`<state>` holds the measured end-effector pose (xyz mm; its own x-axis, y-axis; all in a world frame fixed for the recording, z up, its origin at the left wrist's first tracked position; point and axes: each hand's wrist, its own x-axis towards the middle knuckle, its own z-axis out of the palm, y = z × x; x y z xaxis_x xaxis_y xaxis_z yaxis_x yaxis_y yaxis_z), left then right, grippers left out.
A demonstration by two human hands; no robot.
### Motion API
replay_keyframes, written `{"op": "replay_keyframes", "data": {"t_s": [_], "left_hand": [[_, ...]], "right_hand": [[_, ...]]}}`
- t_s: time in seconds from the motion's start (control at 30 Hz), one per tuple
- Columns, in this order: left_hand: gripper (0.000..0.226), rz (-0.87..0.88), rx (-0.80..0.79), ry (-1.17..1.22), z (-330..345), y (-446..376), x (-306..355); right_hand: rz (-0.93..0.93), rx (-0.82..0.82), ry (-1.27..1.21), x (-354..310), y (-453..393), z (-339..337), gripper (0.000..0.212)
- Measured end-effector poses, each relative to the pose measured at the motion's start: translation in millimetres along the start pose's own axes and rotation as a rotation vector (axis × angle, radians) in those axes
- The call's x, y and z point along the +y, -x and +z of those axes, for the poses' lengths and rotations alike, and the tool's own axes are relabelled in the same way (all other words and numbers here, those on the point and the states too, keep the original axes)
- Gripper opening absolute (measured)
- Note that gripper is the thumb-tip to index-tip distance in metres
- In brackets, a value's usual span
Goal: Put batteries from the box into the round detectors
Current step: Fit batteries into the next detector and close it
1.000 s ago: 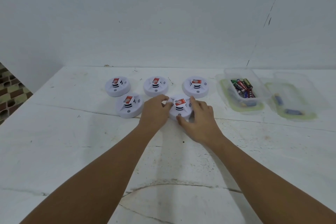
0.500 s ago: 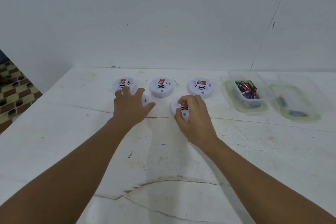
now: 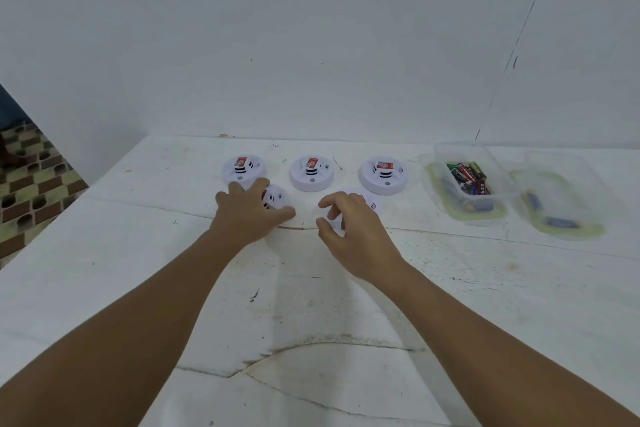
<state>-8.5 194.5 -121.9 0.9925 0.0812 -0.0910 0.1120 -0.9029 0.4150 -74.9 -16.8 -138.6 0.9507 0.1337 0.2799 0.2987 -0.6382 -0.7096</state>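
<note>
1. Head view: five round white detectors lie on a worn white table, each with a red label on its raised middle.
2. Three form a far row: far-left detector, middle detector, far-right detector. They sit well apart from each other.
3. Two lie nearer: near-left detector and near-right detector, both mostly hidden behind the hands.
4. The left hand lies palm down over the near-left detector, fingers spread and only slightly bent, thumb stretched out to the right along the detector's near edge. Whether it truly grips the detector I cannot tell; the fingers look laid on it rather than curled round it.
5. The right hand is over the near-right detector, its fingers curled with the thumb set apart below them. Whether fingers touch the detector or pinch anything is hidden by the hand itself.
6. To the right of the far row stands a clear box holding a loose pile of batteries, red, green and black.
7. The box sits on a clear lid with a pale green rim.
8. Further right lies a second lid, with a small blue thing seen through it, too blurred to name.
</note>
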Motion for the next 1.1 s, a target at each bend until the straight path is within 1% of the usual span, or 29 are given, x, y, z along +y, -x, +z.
{"op": "replay_keyframes", "data": {"t_s": [0.03,0.07,0.13,0.2,0.23,0.27,0.3,0.33,0.37,0.43,0.53,0.63,0.7,0.77,0.83,0.97,1.1], "left_hand": [[0.077,0.000,0.027,0.162,-1.7,3.7,2.8],[0.069,-0.012,0.035,0.380,-4.9,7.9,6.8],[0.050,-0.099,-0.029,0.933,-14.0,19.4,19.3],[0.037,-0.170,-0.213,1.460,-24.3,33.7,27.1],[0.035,-0.150,-0.341,1.657,-27.9,40.8,28.9],[0.038,-0.095,-0.467,1.817,-29.2,47.0,30.1],[0.043,-0.035,-0.576,1.926,-29.8,53.0,32.8],[0.047,0.004,-0.652,1.968,-29.1,57.3,35.3],[0.050,0.037,-0.695,1.961,-27.5,60.2,38.4],[0.048,0.104,-0.729,1.928,-22.1,63.9,45.0],[0.045,0.102,-0.726,1.890,-14.7,65.2,51.3],[0.057,0.078,-0.714,1.836,-13.7,62.4,55.0],[0.049,0.089,-0.690,1.756,-13.1,58.9,57.6],[0.035,0.106,-0.679,1.699,-12.9,55.2,59.7],[0.026,0.126,-0.661,1.708,-13.6,53.9,64.4],[0.039,0.115,-0.597,1.790,-16.9,56.5,73.1],[0.038,0.152,-0.580,1.814,-16.6,57.0,73.4]], "right_hand": [[0.038,-0.002,-0.051,-2.8,-1.6,-1.8,0.023],[0.080,0.005,-0.121,-5.8,-3.7,-4.2,0.023],[0.153,0.024,-0.274,-11.7,-7.5,-9.7,0.025],[0.177,0.030,-0.374,-17.2,-9.9,-15.1,0.029],[0.165,0.027,-0.396,-20.4,-10.7,-17.6,0.031],[0.145,0.023,-0.407,-24.0,-11.6,-19.3,0.033],[0.124,0.019,-0.415,-27.5,-12.3,-20.6,0.036],[0.103,0.019,-0.417,-30.6,-12.7,-21.2,0.040],[0.083,0.026,-0.412,-32.8,-12.5,-21.1,0.043],[0.046,0.067,-0.393,-34.9,-10.1,-20.6,0.050],[-0.020,0.123,-0.347,-33.2,-3.2,-24.4,0.054],[-0.124,0.143,-0.236,-29.7,4.0,-30.3,0.058],[-0.196,0.185,-0.159,-26.8,7.3,-31.0,0.061],[-0.246,0.241,-0.117,-24.4,9.0,-29.7,0.064],[-0.276,0.282,-0.095,-23.1,8.6,-29.0,0.063],[-0.335,0.287,-0.052,-22.4,5.3,-32.1,0.061],[-0.406,0.289,-0.001,-22.4,4.4,-35.1,0.062]]}}
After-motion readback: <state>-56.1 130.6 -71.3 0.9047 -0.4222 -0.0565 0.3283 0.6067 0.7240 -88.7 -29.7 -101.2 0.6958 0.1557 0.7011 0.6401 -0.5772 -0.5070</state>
